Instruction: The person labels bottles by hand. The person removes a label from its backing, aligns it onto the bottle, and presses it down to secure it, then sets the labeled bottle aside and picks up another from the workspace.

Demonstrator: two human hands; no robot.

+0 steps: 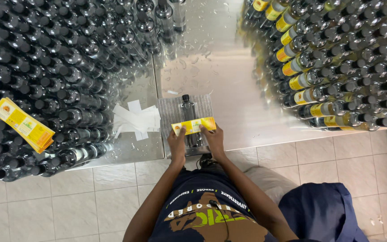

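Clear plastic bottle with black cap (189,117) lies on the steel counter (229,89), long axis pointing away from the person. Yellow paper label (194,126) lies crosswise over it, left hand (177,144) and right hand (214,140) fingers pinching its ends.

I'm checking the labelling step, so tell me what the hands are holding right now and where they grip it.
Both hands hold a yellow label across a clear bottle lying on the metal table: left hand at its left end, right hand at its right end.
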